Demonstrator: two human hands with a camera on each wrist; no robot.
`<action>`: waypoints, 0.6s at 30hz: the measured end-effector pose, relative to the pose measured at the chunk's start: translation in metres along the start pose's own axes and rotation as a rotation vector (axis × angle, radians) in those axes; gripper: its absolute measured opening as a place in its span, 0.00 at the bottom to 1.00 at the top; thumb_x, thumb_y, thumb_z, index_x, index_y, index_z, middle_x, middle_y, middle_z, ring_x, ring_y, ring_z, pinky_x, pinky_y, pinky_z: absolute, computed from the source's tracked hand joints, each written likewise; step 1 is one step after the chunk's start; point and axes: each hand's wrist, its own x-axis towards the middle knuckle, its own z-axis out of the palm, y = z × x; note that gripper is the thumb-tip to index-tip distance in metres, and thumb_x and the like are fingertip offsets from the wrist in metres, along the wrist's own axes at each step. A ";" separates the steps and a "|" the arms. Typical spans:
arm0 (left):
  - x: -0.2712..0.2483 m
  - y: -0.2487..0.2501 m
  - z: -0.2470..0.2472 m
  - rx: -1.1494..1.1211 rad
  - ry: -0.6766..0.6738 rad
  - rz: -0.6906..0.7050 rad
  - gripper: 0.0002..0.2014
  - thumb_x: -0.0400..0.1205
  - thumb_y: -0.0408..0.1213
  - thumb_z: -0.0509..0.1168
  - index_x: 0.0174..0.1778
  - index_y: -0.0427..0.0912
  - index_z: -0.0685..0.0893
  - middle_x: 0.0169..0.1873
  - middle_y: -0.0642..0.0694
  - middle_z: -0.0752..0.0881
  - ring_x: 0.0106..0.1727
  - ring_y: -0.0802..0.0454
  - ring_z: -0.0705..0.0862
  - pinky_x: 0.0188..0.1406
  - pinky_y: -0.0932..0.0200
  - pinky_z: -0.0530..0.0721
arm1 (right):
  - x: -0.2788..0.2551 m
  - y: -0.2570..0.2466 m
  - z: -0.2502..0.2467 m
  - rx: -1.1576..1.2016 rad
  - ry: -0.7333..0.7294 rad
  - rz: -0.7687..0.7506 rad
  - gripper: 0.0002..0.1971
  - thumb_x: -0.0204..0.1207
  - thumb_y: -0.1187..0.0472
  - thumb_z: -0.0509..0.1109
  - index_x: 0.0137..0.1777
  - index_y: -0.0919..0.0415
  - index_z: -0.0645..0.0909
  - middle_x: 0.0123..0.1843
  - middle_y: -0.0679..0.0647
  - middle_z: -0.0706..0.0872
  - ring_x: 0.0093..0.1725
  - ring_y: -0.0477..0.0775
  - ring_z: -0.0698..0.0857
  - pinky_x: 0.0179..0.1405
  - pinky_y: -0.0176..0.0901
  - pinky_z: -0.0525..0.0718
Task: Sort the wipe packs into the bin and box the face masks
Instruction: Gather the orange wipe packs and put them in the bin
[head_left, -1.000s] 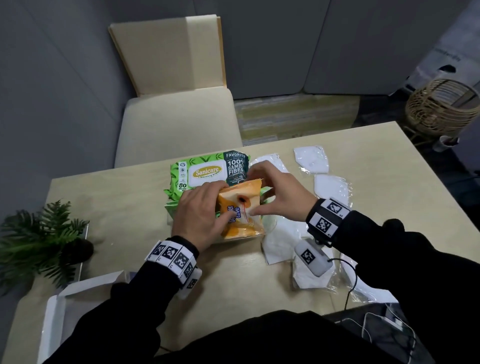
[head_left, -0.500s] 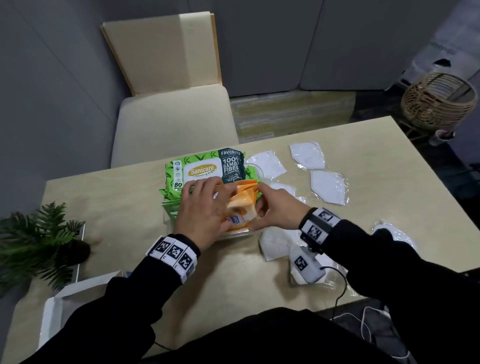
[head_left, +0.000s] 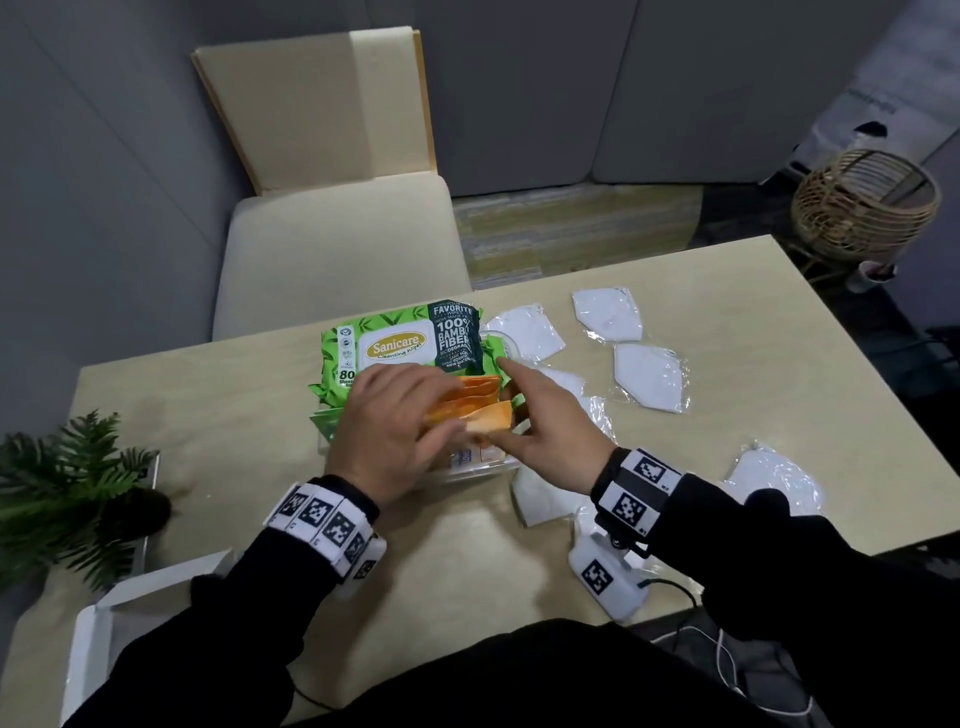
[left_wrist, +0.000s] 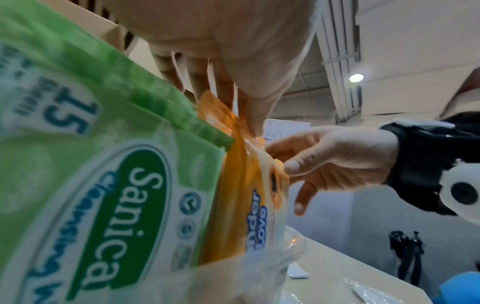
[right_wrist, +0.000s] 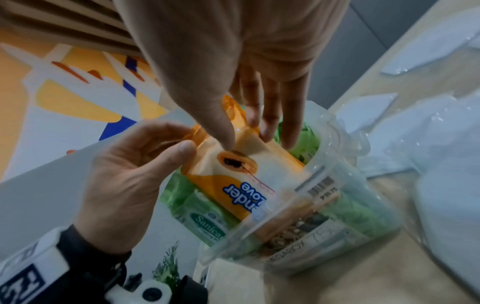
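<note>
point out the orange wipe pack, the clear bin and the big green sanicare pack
orange wipe pack (right_wrist: 231, 176), right wrist view, on its printed front face
clear bin (right_wrist: 345, 168), right wrist view, on its near transparent wall
big green Sanicare pack (head_left: 397, 345), head view, on its white label

The large green wipe pack (head_left: 400, 348) at the far side of the clear bin (right_wrist: 335, 218) reads "Sanicare Cleansing Wipes", with "80" at its near left corner and "FAVORITE", "100% BAMBOO FIBER" on its dark right panel. A smaller green pack (left_wrist: 98, 185) in the bin also says "Sanicare" and bears a "15". The orange pack (right_wrist: 249, 185) shows part of a blue name ending "nder Love", and the bin's sticker (right_wrist: 315, 188) carries a barcode, a partly legible price and "MEGABOX".
</note>
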 end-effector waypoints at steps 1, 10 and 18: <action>-0.002 -0.005 -0.003 0.009 0.026 -0.024 0.13 0.80 0.51 0.73 0.56 0.49 0.92 0.56 0.53 0.91 0.59 0.48 0.86 0.63 0.46 0.76 | 0.000 -0.001 0.000 0.033 0.024 0.013 0.37 0.74 0.60 0.82 0.81 0.55 0.73 0.56 0.51 0.84 0.46 0.53 0.86 0.50 0.43 0.85; -0.007 -0.014 -0.015 -0.005 0.097 -0.110 0.13 0.77 0.54 0.76 0.52 0.52 0.95 0.55 0.54 0.90 0.57 0.49 0.85 0.59 0.45 0.74 | 0.008 0.006 0.009 0.183 0.097 0.083 0.28 0.67 0.57 0.88 0.67 0.53 0.84 0.40 0.45 0.84 0.32 0.41 0.82 0.38 0.34 0.82; -0.013 -0.012 -0.015 -0.002 -0.132 -0.114 0.38 0.67 0.61 0.80 0.72 0.51 0.82 0.73 0.48 0.81 0.72 0.45 0.80 0.68 0.43 0.74 | 0.013 0.004 0.003 0.094 0.077 -0.006 0.28 0.67 0.52 0.88 0.66 0.49 0.84 0.51 0.46 0.84 0.39 0.45 0.84 0.43 0.39 0.84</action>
